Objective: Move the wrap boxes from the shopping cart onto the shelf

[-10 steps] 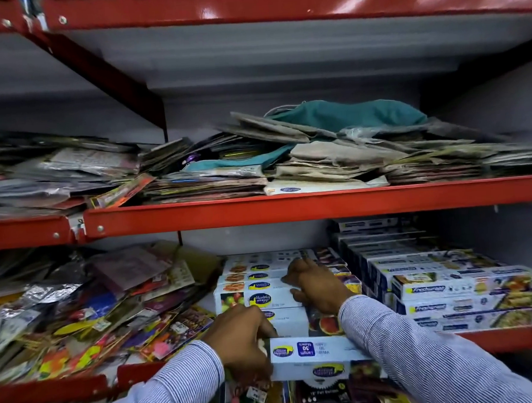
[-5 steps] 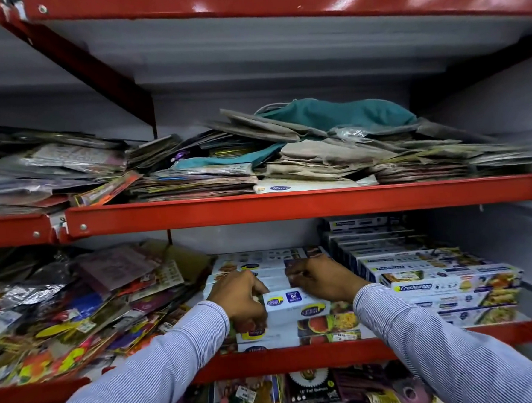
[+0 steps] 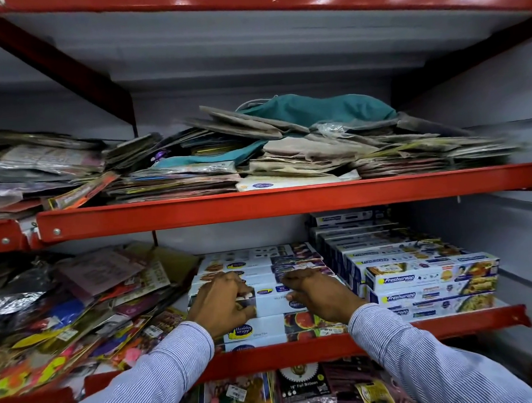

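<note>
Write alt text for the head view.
Both hands, left hand and right hand, press a white wrap box onto a stack on a red shelf, beside stacked Freshwrapp boxes; flat packets clutter the left.

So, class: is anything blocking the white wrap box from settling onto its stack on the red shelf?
Nothing visible does. The white wrap box already lies on the stack, both hands on it: left hand, right hand. The Freshwrapp boxes stand beside it, right.

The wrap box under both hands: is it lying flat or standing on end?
Flat: the wrap box lies lengthwise atop the stack, left hand and right hand on it.
</note>
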`<state>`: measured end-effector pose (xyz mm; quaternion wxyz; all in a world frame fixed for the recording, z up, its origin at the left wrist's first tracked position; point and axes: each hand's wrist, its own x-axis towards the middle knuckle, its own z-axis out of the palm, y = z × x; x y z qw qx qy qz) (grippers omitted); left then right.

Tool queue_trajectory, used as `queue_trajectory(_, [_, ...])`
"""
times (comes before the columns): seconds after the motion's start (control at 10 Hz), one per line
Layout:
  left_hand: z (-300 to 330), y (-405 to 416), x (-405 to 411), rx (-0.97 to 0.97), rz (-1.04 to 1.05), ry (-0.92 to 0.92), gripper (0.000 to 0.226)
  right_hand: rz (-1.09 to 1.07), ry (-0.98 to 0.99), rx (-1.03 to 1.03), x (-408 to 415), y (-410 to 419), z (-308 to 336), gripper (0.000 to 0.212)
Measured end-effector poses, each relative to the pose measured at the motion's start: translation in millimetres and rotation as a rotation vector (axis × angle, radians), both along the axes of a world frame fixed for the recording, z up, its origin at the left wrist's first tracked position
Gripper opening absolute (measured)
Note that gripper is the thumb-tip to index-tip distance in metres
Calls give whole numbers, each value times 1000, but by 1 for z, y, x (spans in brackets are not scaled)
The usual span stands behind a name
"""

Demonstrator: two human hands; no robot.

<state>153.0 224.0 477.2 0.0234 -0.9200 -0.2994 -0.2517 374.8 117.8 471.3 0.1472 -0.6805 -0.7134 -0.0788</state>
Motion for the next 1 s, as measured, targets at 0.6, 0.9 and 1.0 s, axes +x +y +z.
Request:
queue_trajectory(0.6, [-54,1,-13,242,179,18,59,-231,-72,268,-27,5,-45,60])
queue_trajectory(0.9, [-58,-7,-10,215,281,81,62,-255,-45,259,-26,7,-55,63])
queue_trajectory(1.0, [-52,-14,-9,240,298,82,63,-227,-33,229,-31,0,-46,62])
